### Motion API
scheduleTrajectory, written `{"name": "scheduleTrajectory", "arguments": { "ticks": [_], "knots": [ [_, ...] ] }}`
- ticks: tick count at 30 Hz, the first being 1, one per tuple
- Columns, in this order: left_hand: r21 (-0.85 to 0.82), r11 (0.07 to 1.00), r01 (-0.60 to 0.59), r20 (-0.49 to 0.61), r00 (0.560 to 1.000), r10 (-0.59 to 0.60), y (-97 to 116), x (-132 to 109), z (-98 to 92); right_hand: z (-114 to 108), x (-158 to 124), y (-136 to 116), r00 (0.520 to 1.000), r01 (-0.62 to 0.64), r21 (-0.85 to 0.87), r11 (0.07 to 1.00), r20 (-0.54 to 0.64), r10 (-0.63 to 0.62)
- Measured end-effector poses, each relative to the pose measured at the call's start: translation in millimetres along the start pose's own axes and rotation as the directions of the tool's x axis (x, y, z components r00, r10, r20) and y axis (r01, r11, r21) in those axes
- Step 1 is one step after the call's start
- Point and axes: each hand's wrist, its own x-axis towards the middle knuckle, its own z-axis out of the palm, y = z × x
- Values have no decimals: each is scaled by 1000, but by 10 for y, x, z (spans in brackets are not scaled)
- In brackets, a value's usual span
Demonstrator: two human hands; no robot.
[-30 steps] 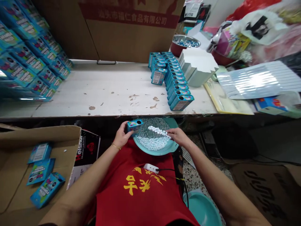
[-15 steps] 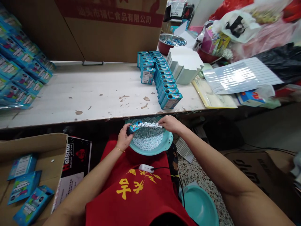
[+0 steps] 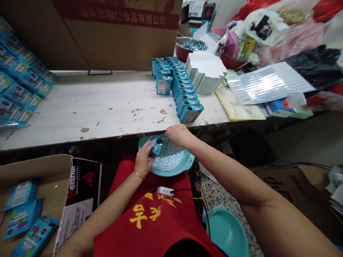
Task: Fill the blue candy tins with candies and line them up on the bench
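1. See the box [image 3: 155,147] in the left hand [image 3: 143,163], tilted over the bowl [image 3: 189,163], with its dark hole turned toward the scoop [image 3: 165,139].
2. Note the left thumb and fingers, bent round the box and pressed on its sides.
3. Note the right hand [image 3: 179,135], with fingers bent and pinching the end of the scoop, close to the bench [image 3: 115,100]. Cannot tell how each fingertip sits.
4. Best, most likely, to rest the scoop's tip right at the hole, to spill less.
5. Perhaps tip the scoop slowly, with small taps, to stop the white sweets [image 3: 168,162] from jamming.
6. Hold the box firm, but not too tight.
7. Work right above the bowl, to catch any drops.
8. Mind the row of boxes [image 3: 184,86] just past the right hand.
9. Cannot tell how full inside.
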Motion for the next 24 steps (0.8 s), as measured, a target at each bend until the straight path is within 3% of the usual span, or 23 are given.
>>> {"name": "scheduleTrajectory", "arguments": {
  "ticks": [3,6,9,12,15,18,21,24],
  "knots": [
    [-166,984,68,155,987,-42,-74,38,-9,36,-48,93,995,95,10,995,11,-95],
    [-144,989,34,262,965,5,-140,140,-15,40,-92,103,988,154,-7,988,-3,-154],
    [-65,992,-111,281,952,125,-139,248,-26,-9,-118,59,966,257,-27,966,-23,-258],
    [-40,992,-117,237,964,123,-70,304,-67,-73,-180,75,960,272,-51,961,-60,-275],
    [146,986,-83,181,982,55,-11,299,-159,-17,-302,194,977,186,-41,982,-97,-189],
    [298,952,65,79,993,-92,-33,253,-282,286,-381,306,991,44,7,999,-128,-43],
    [253,952,169,-22,985,-169,-108,190,-374,767,-299,302,986,-159,108,981,-36,164],
    [106,954,281,-33,960,-279,-164,123,-412,1183,-88,264,928,-368,128,921,115,355]
  ]
}}
